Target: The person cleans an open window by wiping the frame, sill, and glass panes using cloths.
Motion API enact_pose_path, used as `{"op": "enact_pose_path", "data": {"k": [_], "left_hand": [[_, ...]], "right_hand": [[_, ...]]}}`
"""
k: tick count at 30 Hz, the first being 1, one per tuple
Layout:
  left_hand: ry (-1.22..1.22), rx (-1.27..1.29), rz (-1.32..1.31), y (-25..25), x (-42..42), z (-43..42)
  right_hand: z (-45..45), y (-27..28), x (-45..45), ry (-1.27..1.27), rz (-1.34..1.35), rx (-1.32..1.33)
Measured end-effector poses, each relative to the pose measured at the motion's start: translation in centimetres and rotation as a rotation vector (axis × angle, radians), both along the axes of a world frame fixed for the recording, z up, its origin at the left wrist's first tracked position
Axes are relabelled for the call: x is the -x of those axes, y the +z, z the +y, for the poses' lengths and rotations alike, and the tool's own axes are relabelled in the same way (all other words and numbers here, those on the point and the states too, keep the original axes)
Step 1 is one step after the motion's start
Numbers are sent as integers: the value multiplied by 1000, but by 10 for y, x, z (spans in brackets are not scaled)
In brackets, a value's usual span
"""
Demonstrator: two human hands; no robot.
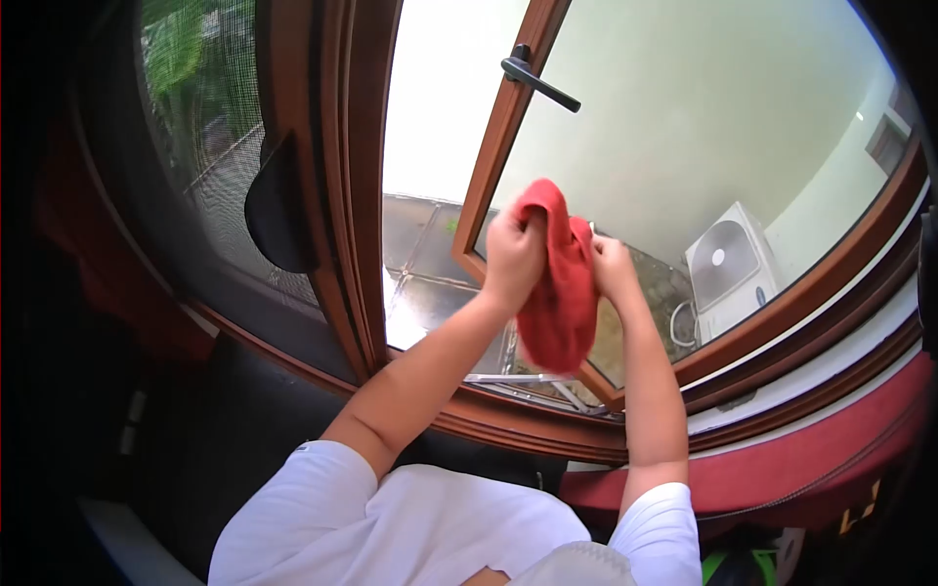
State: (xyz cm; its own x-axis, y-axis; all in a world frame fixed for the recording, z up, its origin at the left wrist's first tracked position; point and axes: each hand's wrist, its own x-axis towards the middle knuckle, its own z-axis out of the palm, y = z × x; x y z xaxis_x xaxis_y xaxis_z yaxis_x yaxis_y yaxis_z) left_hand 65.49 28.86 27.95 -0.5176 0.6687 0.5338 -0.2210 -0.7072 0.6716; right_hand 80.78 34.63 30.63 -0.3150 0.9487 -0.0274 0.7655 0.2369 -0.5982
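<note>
A red cloth hangs bunched between my two hands, in front of the open window sash. My left hand is closed around its upper left part. At its upper right edge, my right hand pinches the fabric. The lower end of the cloth dangles and looks slightly blurred. Behind it stands the wood-framed glass sash, swung outward, with a black handle on its left stile.
A metal stay joins the sash to the sill. On the left is a mesh screen in a wooden frame. An air-conditioner unit shows through the glass. Red fabric lies along the right below the sill.
</note>
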Motion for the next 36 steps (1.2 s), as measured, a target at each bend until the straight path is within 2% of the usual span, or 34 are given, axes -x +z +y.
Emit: {"op": "enact_pose_path", "data": {"k": [1,2,3,4,6,7,8,10,12,14,15,19,20,22,23,24,25,26,28,29,31,33,35,36], "left_hand": [[-112,178,-86,10,15,6],[-105,157,-123,11,20,17],[-76,191,-57,7,27,33],[-46,225,10,8,35,43],[170,329,370,13,40,57],[92,331,497,27,39,48],[15,511,710,40,38,38],[10,559,882,65,33,21],[199,496,734,64,30,25],[310,466,518,62,32,33],[342,475,439,49,36,44],[276,447,79,-19,46,90],[240,415,2,-34,51,101],[148,345,-86,-27,63,96],[203,254,-60,-10,66,82],[256,163,-32,4,69,69],[368,175,-6,16,69,55],[481,194,17,28,69,41],[587,296,79,41,63,20],[564,213,94,42,62,18],[557,236,143,34,58,23],[517,268,172,24,60,32],[490,254,219,19,60,36],[474,247,239,18,58,37]], "right_hand": [[2,-10,-6,73,148,71],[7,-31,-13,148,290,146],[18,-50,-17,223,446,68],[9,-39,-12,296,463,63],[-9,-16,-2,448,499,52],[-5,-16,-1,549,554,70],[-4,-18,7,518,721,88],[-6,-25,25,439,1051,135],[7,-50,25,448,1007,74],[5,-63,26,369,1095,195],[-2,-59,30,293,1289,354],[-25,-7,63,403,1596,143],[-17,-3,66,536,1638,180],[-32,35,95,508,1421,-174],[-26,57,101,479,850,-830],[-17,74,112,433,512,-1073],[-7,90,124,364,201,-1330],[-3,102,141,333,219,-1278],[-43,168,165,108,335,-400],[2,150,178,125,285,-545],[70,132,205,-46,-15,-658],[56,139,217,25,-589,-591],[75,129,222,110,-869,-704],[82,121,219,87,-903,-881]]}}
